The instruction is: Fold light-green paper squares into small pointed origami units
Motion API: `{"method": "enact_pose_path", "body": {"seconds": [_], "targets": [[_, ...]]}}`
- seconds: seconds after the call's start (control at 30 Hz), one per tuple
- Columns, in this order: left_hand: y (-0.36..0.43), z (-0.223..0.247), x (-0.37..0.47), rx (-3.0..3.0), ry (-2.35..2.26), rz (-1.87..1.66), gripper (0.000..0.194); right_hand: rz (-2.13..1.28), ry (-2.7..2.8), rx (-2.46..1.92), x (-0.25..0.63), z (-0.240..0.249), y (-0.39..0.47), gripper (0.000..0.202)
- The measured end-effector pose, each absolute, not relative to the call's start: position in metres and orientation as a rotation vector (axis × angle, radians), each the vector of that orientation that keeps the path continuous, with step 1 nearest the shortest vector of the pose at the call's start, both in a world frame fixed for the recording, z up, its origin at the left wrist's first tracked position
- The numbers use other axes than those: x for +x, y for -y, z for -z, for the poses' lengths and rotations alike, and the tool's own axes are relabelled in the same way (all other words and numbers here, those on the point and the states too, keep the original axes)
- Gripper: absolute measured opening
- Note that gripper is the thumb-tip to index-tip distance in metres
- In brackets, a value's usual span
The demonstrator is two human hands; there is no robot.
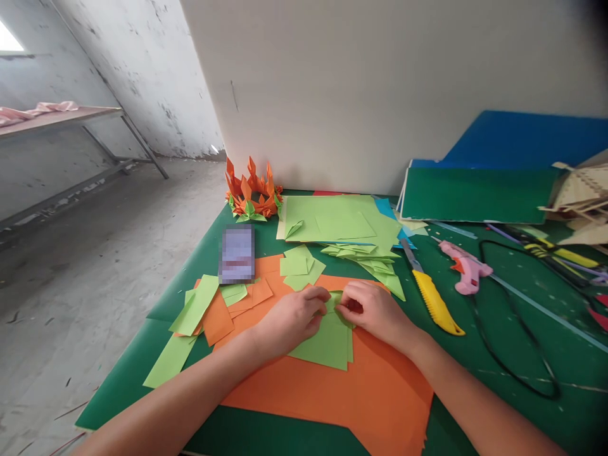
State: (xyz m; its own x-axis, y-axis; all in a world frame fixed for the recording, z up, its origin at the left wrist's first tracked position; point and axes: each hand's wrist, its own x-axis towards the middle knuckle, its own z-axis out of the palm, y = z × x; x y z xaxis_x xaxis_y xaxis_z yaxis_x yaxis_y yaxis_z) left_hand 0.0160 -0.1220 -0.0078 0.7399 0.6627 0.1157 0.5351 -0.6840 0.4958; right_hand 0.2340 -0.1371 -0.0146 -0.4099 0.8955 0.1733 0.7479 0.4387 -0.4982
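Close together over the middle of the table, my left hand [295, 320] and my right hand [370, 311] pinch a small piece of green paper [334, 304] between them. Fingers partly cover it, so its exact folds cannot be made out. Beneath lie larger green paper sheets [325, 347], resting on a big orange paper sheet [332, 396]. Just beyond my hands are loose green paper squares [301, 266]. A pile of folded green paper pieces [365, 256] sits behind my right hand.
An orange paper crown [251, 193] stands at the back left, with a blurred phone-sized object [237, 254] before it. Right of my hands lie a yellow utility knife [434, 303] and a pink glue gun [463, 267] with a looping black cord [515, 380]. Green and orange scraps [194, 307] lie left.
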Motion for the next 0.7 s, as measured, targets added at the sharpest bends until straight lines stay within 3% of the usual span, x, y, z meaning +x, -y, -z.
{"method": "enact_pose_path", "body": {"seconds": [0.7], "targets": [[0.1223,0.0001,0.0135,2.676,-0.850,-0.207,0.016,-0.457,2.294,-1.411,0.2308,0.0085,0.1380,0.023]]}}
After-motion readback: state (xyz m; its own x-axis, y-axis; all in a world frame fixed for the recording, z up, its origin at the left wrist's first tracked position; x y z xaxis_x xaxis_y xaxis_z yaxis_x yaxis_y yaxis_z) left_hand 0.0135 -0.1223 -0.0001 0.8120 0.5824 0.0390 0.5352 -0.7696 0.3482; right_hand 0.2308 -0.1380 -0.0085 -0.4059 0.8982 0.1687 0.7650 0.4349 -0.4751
